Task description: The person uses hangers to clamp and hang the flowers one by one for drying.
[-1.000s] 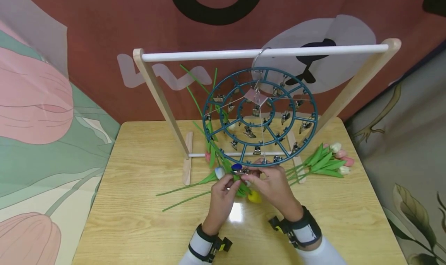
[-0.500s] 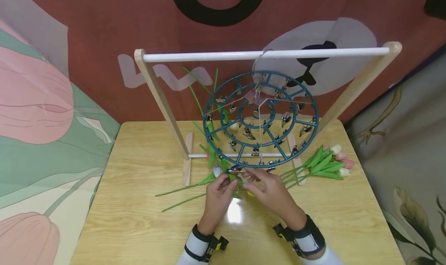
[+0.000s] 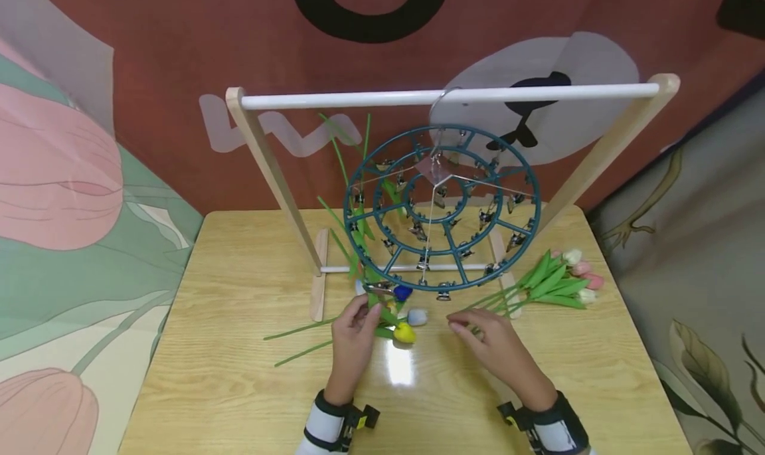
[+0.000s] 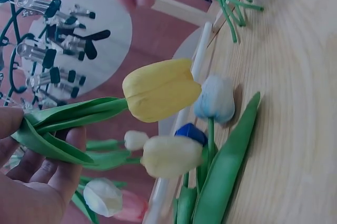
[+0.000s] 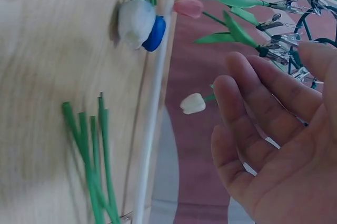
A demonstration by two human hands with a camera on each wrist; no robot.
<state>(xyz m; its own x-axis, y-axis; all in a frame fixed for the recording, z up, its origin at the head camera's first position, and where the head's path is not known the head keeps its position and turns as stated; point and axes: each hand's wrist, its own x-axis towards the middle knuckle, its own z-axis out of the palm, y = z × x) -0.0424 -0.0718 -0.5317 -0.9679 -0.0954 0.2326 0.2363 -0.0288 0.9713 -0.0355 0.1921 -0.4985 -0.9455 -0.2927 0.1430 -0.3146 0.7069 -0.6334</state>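
My left hand [image 3: 354, 332] holds a yellow tulip [image 4: 160, 90] by its green stem and leaves, just below the front-left rim of a round blue-green clip hanger [image 3: 390, 269]. A metal clip [image 3: 379, 288] sits right above those fingers. To the right, my right hand [image 3: 496, 342] is apart from everything, and the right wrist view shows its fingers loosely bent around nothing. A blue tulip [image 3: 402, 293] and a pale blue tulip [image 3: 417, 317] are beside the yellow one. In the right wrist view, a white tulip [image 5: 193, 103] appears beyond the right fingertips.
The hanger hooks over the white bar [image 3: 358, 98] of a wooden stand [image 3: 275, 176], and several metal clips dangle from its rings. Pink and white tulips [image 3: 582, 272] lie at the table's right. Green stems [image 3: 301, 353] extend leftward across the wooden table [image 3: 239, 402].
My right hand has left the clip and moved right. My left hand has shifted left with the yellow tulip, which now shows more fully. The hanger has turned and swung a little.
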